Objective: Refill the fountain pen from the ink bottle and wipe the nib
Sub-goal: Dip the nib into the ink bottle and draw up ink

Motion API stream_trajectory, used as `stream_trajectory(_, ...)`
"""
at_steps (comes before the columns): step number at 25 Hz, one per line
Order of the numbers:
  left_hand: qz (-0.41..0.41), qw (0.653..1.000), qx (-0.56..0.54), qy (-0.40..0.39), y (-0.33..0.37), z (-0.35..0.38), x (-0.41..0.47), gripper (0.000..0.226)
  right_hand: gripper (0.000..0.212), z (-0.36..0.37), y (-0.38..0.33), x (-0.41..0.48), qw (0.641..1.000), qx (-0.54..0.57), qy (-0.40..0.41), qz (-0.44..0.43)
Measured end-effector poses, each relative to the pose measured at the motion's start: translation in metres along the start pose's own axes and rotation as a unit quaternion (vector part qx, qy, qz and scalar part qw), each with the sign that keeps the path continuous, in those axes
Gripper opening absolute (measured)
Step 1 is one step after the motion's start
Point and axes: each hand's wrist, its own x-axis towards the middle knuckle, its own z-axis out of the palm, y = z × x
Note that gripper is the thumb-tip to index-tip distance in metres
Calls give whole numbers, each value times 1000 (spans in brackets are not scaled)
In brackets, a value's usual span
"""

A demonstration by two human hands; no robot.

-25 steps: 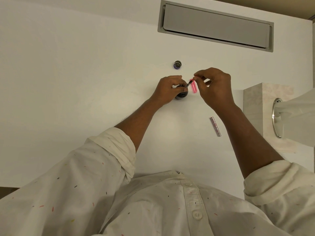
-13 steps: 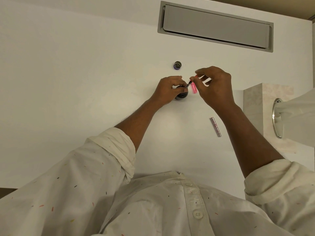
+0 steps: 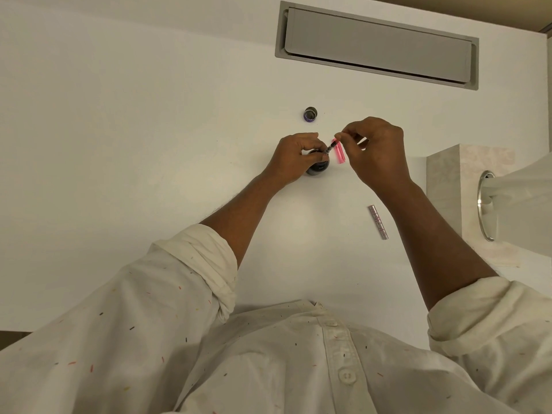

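A small dark ink bottle (image 3: 319, 168) stands uncapped on the white table (image 3: 149, 174). My left hand (image 3: 294, 158) grips it around the top. My right hand (image 3: 375, 150) pinches a pink translucent fountain pen (image 3: 340, 152), tilted, with its dark nib end (image 3: 329, 149) pointing down-left at the bottle's mouth. The nib tip is partly hidden by my left fingers. The bottle's cap (image 3: 310, 114) lies just behind the bottle. A silvery pen cap (image 3: 378, 222) lies on the table under my right forearm.
A marble-look tissue box (image 3: 448, 186) with a metal ring and a white tissue (image 3: 525, 192) sticking out stands at the right. A grey recessed hatch (image 3: 376, 44) sits in the table's far side. My white sleeves and shirt fill the foreground.
My right hand's fingers have shifted slightly on the pen's upper end, and the pen stays at the bottle's mouth. The left hand has not moved.
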Motion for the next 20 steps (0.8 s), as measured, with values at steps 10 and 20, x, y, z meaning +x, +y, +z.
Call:
stream_trajectory(10, -8, 1000, -8, 3, -1, 0, 0, 16, 21, 2, 1, -3, 999, 43, 2, 3)
stream_trajectory(20, -3, 1000, 2, 5, 0, 1, 0, 15, 16, 3, 1, -1, 1000, 0, 1, -1)
